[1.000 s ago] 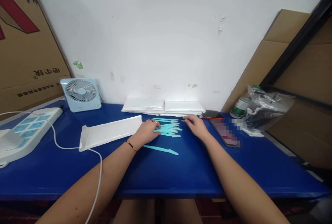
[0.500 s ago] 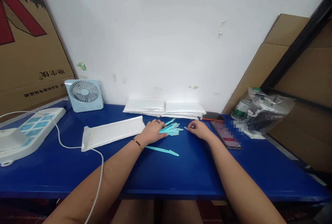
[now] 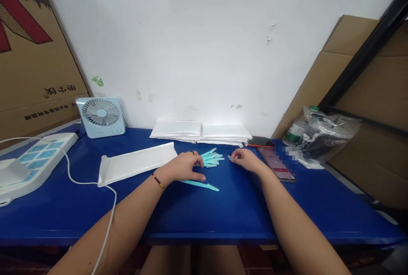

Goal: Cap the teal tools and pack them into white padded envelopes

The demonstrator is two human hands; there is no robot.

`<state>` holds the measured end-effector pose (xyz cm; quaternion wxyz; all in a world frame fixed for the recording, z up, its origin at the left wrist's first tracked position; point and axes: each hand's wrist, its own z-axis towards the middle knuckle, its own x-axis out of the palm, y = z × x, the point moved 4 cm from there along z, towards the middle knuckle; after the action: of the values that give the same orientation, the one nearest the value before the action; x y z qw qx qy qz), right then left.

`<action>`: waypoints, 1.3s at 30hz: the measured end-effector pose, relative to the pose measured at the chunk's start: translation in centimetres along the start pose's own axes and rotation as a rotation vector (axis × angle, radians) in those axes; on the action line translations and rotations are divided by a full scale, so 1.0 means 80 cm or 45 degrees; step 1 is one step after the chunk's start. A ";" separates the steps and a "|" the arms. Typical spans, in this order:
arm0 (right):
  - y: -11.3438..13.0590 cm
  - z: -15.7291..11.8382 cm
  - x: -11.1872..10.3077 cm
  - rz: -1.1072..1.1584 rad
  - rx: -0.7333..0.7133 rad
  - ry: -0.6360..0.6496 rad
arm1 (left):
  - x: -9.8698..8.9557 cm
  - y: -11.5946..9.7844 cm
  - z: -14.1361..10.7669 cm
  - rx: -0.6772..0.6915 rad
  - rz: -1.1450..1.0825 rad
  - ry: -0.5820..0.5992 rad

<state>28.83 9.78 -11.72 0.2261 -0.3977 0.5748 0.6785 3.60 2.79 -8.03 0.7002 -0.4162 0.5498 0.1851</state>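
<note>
Several turquoise eyebrow razors [image 3: 213,158] lie in a loose fanned pile at the middle of the blue table. My left hand [image 3: 188,166] is over the left side of the pile, thumb and fingers apart, hiding the razors' other ends. A single eyebrow razor [image 3: 204,185] lies apart, nearer to me, partly under the left hand. Right of the pile, my right hand [image 3: 244,159] pinches a small translucent plastic piece [image 3: 230,158], perhaps a blade cap. Beside the left hand rests a long white padded mailer [image 3: 135,163].
White padded mailers [image 3: 175,128] are stacked against the wall. A fan [image 3: 102,115], a power strip [image 3: 40,160] and a white cable [image 3: 72,175] are on the left. A phone [image 3: 277,163], a bottle [image 3: 295,132] and a plastic-wrapped item [image 3: 325,139] stand or lie to the right.
My left hand has come back off the pile toward me, and its thumb has spread from the fingers. My right hand keeps its pinch, almost unmoved. The view has shifted slightly.
</note>
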 end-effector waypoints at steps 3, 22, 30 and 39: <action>0.011 -0.007 -0.004 0.186 -0.019 0.027 | 0.006 -0.019 -0.011 0.034 -0.072 0.271; 0.075 -0.034 0.005 0.665 -0.204 0.254 | 0.004 0.013 0.003 -0.193 -0.574 -0.137; 0.076 -0.033 0.005 0.647 -0.209 0.230 | 0.005 0.021 0.006 -0.233 -0.553 -0.142; 0.078 -0.024 0.030 0.491 -0.290 0.205 | 0.013 0.009 0.019 -0.201 -0.255 -0.207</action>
<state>23.17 6.09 -9.94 -0.0003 -0.3563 0.5761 0.7357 4.38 4.17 -9.21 0.7224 -0.5064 0.4308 0.1902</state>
